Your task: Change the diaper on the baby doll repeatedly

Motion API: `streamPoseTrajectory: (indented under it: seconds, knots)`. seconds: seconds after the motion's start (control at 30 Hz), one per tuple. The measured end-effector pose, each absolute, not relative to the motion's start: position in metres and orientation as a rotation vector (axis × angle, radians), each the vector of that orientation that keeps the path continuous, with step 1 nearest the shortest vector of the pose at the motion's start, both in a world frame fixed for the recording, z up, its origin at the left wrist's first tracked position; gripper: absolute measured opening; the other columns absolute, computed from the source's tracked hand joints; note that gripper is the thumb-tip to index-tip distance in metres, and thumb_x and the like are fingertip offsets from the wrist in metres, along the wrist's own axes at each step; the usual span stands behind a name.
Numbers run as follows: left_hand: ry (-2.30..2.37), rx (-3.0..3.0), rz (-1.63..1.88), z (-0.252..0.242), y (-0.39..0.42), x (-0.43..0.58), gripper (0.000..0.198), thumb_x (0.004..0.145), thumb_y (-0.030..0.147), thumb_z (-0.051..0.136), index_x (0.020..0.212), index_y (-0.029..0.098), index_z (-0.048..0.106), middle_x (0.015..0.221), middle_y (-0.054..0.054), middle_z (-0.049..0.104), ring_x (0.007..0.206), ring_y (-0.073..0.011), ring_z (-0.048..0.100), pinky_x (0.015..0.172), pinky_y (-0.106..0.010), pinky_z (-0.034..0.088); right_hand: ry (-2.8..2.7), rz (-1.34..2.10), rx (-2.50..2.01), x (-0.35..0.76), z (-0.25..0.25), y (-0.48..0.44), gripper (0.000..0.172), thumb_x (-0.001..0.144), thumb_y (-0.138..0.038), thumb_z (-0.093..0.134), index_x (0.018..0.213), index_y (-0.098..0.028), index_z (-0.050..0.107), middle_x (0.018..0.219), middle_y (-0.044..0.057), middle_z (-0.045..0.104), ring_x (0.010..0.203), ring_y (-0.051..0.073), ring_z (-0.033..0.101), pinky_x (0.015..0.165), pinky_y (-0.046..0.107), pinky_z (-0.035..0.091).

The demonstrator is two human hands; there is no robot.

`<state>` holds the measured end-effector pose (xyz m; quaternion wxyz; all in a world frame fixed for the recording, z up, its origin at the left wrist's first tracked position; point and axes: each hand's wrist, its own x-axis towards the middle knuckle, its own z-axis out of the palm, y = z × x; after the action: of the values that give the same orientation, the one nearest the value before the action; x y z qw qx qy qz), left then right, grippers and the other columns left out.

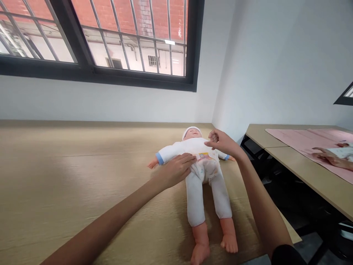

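A baby doll [190,147] lies on its back on the wooden table, head towards the wall. It wears a white cap [190,129] and white clothes with blue cuffs; its feet are bare. Around its hips is a white diaper [211,166] with a coloured print at the waist. At the diaper's left side, my left hand [180,165] has its fingers close together on the waist edge; its thumb is hidden. My right hand [224,142] hovers over the doll's right-hand side in view, fingers bent, thumb apart from them, nothing visible between.
The wooden table [68,176] reaches back to a white wall under a barred window [132,40]. Across a gap on the right stands another table [300,165] with a pink mat [298,138], where another person's hand [328,156] touches something white.
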<state>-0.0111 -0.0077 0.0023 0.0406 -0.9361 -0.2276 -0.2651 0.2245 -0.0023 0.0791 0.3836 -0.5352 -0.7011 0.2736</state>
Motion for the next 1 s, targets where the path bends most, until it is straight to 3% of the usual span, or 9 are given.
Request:
streamPoseTrajectory:
  seconds: [0.2,0.4,0.53,0.73,0.83,1.0]
  knots:
    - [-0.810,-2.938,-0.868,0.016,-0.019,-0.008,0.033,0.089,0.011,0.041,0.118,0.018,0.056,0.116,-0.007,0.064,0.111,-0.0218,0.056,0.095,-0.036,0.048,-1.662,0.420,-1.428,0.251,0.029,0.001,0.024,0.076,-0.044,0.060,0.077,-0.021,0.051,0.073,-0.001,0.058,0.059,0.013,0.053,0.060,0.028,0.042]
    - [-0.921,-2.965,-1.048,0.017,-0.020,-0.009,0.027,0.091,0.018,0.039,0.111,0.020,0.057,0.111,-0.006,0.064,0.108,-0.0206,0.058,0.093,-0.034,0.048,-1.307,0.518,-1.372,0.270,-0.055,0.008,0.034,0.078,-0.055,0.055,0.079,-0.022,0.048,0.073,0.001,0.059,0.057,0.015,0.053,0.056,0.029,0.042]
    - [-1.045,-2.958,-1.202,0.019,-0.019,-0.010,0.024,0.092,0.021,0.037,0.105,0.019,0.057,0.103,-0.006,0.066,0.100,-0.0193,0.061,0.086,-0.034,0.051,-1.234,0.593,-1.306,0.262,-0.075,0.005,0.033,0.080,-0.053,0.054,0.078,-0.021,0.051,0.077,0.003,0.061,0.072,0.020,0.058,0.069,0.032,0.045]
    - [-0.869,-3.004,-0.831,0.015,-0.018,-0.007,0.039,0.094,0.021,0.035,0.129,0.022,0.052,0.134,-0.005,0.056,0.127,-0.0222,0.046,0.108,-0.039,0.039,-1.197,0.721,-1.278,0.248,-0.078,-0.001,0.032,0.085,-0.052,0.048,0.081,-0.020,0.052,0.081,0.003,0.061,0.080,0.022,0.058,0.073,0.033,0.043]
    - [-0.877,-2.961,-0.643,0.009,-0.019,-0.005,0.044,0.097,0.030,0.034,0.139,0.020,0.043,0.142,-0.007,0.049,0.133,-0.0260,0.041,0.109,-0.047,0.037,-1.197,0.721,-1.278,0.247,-0.078,-0.003,0.032,0.084,-0.052,0.048,0.080,-0.020,0.052,0.081,0.003,0.061,0.078,0.021,0.056,0.073,0.032,0.042]
    - [-0.879,-2.963,-0.524,0.009,-0.021,-0.002,0.050,0.099,0.037,0.030,0.146,0.019,0.033,0.150,-0.006,0.037,0.140,-0.0241,0.030,0.114,-0.045,0.030,-1.218,0.712,-1.294,0.243,-0.073,-0.008,0.027,0.085,-0.047,0.046,0.078,-0.021,0.050,0.076,0.001,0.058,0.073,0.019,0.051,0.070,0.031,0.041]
